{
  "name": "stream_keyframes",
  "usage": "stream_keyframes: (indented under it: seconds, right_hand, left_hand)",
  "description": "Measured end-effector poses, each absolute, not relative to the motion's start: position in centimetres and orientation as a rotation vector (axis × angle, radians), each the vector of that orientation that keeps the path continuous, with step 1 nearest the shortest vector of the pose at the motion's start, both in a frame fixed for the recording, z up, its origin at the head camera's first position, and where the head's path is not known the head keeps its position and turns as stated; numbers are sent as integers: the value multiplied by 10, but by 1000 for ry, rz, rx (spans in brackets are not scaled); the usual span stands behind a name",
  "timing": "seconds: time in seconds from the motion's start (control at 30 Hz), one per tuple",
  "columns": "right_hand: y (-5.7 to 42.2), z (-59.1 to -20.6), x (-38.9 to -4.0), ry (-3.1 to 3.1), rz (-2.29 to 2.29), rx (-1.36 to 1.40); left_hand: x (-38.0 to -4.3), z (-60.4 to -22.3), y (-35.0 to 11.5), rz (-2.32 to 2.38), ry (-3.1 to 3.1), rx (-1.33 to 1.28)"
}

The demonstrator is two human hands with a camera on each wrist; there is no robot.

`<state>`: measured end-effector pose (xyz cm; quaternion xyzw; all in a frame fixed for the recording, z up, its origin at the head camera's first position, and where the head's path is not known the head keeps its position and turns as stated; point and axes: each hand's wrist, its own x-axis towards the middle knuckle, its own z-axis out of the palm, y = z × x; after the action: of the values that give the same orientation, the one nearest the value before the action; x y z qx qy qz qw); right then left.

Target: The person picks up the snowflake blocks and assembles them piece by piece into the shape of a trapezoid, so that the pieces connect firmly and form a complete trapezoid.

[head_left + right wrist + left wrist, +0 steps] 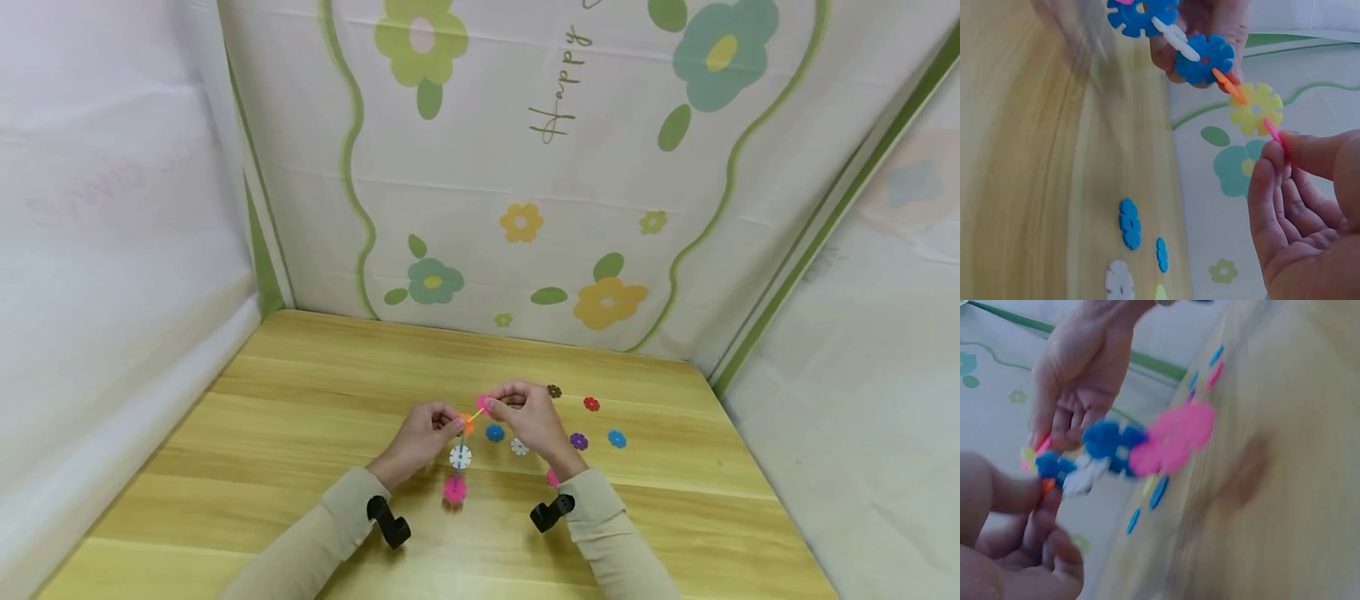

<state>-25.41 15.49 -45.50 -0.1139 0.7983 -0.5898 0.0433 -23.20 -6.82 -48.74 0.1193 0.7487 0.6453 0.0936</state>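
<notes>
A chain of notched plastic snowflake discs hangs between both hands above the table. My left hand pinches the orange disc between thumb and fingers. On one side of it the yellow disc joins on, edge-on in the head view. My right hand grips a pink disc that meets the yellow one's edge. Below the left fingers, the chain runs down through a blue disc, a white disc and another blue disc to a pink disc at the lower end.
Several loose discs lie on the wooden table, around and beyond the right hand: brown, red, purple, light blue, blue, white. A pink one shows beside the right wrist. Flower-printed cloth walls the table.
</notes>
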Motion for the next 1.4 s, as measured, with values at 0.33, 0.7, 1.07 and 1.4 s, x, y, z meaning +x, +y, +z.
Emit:
stream_keyframes:
  seconds: [0.33, 0.7, 1.07, 1.4]
  right_hand:
    - [160, -448, -259, 2471, -1649, -517]
    - [162, -442, -269, 2429, -1539, -661]
    - [180, -472, -285, 2684, -886, -729]
    - [177, -482, -284, 2688, -837, -735]
  left_hand:
    - [-247, -475, -70, 1820, 2251, 462]
    - [-250, -473, -64, 1881, 2268, 508]
    - [-251, -483, -70, 1930, 2275, 465]
    - [-250, -485, -68, 1921, 2264, 470]
